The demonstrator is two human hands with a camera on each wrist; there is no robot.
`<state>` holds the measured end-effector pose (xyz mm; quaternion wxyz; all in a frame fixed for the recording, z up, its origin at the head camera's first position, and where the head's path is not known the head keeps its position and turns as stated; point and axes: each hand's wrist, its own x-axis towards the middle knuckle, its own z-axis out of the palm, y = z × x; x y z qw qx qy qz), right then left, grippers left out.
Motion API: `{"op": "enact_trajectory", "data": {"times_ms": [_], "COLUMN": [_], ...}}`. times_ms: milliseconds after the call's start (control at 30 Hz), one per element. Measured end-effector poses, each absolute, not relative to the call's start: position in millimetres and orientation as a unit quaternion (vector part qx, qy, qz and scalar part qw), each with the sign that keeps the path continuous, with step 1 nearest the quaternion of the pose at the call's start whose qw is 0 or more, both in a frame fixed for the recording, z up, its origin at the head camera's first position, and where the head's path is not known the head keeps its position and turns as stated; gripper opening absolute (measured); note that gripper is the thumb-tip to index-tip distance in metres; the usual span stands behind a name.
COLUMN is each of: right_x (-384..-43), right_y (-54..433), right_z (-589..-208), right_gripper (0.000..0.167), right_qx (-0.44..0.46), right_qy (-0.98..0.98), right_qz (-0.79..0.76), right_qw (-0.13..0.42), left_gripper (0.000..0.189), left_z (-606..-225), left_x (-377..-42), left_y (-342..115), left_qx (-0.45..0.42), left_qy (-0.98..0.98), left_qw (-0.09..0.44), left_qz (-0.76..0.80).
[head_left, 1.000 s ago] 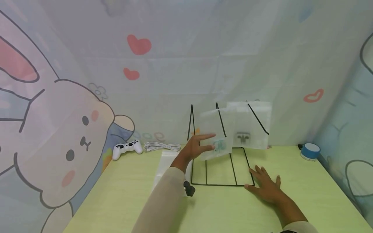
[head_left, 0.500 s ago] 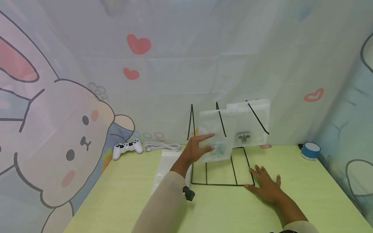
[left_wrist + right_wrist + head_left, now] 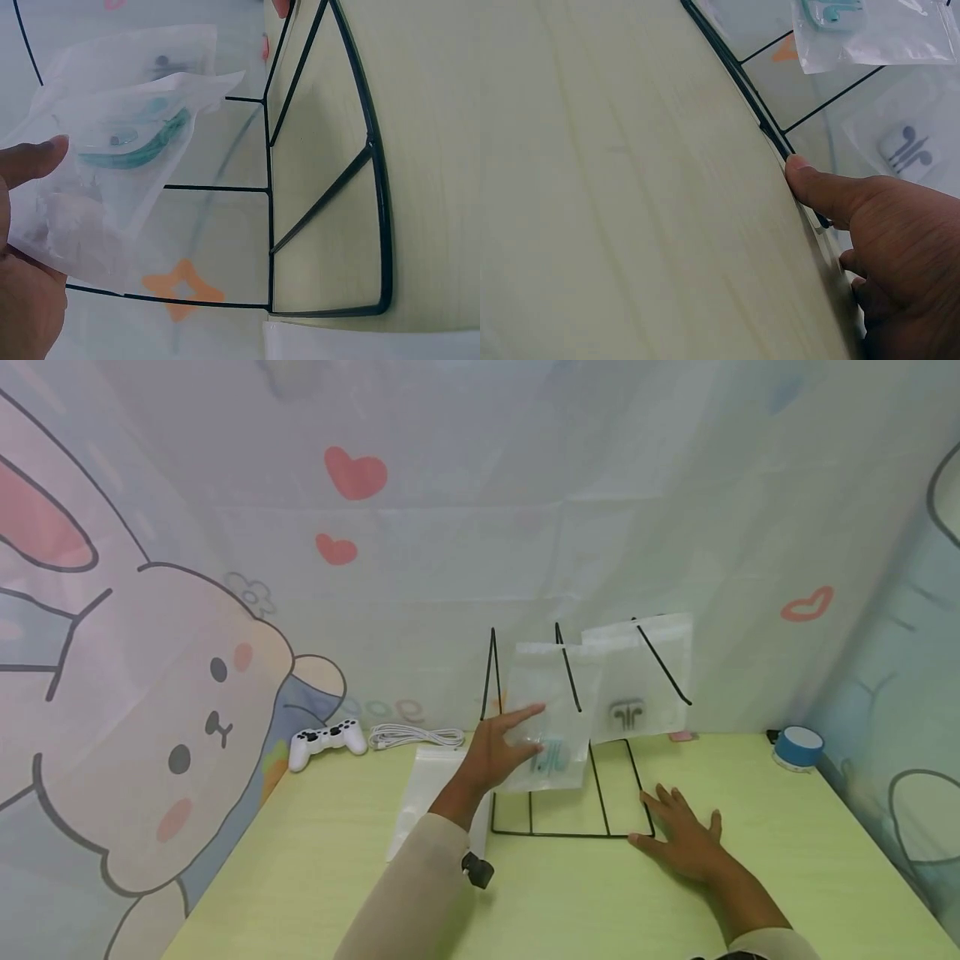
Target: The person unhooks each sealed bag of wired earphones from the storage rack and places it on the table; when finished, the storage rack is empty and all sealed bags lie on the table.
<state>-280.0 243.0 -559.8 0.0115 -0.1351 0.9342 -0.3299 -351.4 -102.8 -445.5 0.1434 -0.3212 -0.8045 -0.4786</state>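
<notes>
My left hand (image 3: 491, 752), index finger and thumb extended and apart, touches a translucent plastic bag (image 3: 525, 672) holding teal earphones (image 3: 550, 757) in a case. This bag hangs from the middle prong of a black wire display rack (image 3: 606, 802). In the left wrist view, the thumb (image 3: 49, 156) lies over the bag (image 3: 97, 187) beside the teal earphones. Another bag (image 3: 660, 652), with dark earphones (image 3: 627, 715) inside, hangs on the right prong. My right hand (image 3: 684, 842) rests spread at the rack's front right corner, its thumb (image 3: 810, 180) on the wire.
A flat white bag (image 3: 427, 789) lies left of the rack, partly under my left forearm. Farther left are a white game controller (image 3: 327, 742) and a coiled white cable (image 3: 416, 737). A blue round container (image 3: 798, 748) stands at the far right, near the curtain backdrop (image 3: 465, 552).
My left hand has shifted slightly left and down, and the bag with teal earphones has swung left and straightened. The right bag tilts a little more. My right hand stays put.
</notes>
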Motion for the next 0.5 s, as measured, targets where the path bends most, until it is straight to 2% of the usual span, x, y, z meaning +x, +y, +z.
{"op": "enact_trajectory", "data": {"times_ms": [500], "right_x": [-281.5], "right_y": [244.2], "right_z": [-564.1], "right_gripper": [0.089], "right_qx": [-0.135], "right_qy": [0.933], "right_qz": [-0.334], "right_qw": [0.013], "left_gripper": [0.06], "left_z": [-441.5], "left_x": [-329.7], "left_y": [-110.2], "left_qx": [-0.326], "left_qy": [-0.8], "left_qw": [0.13], "left_qz": [-0.487]}}
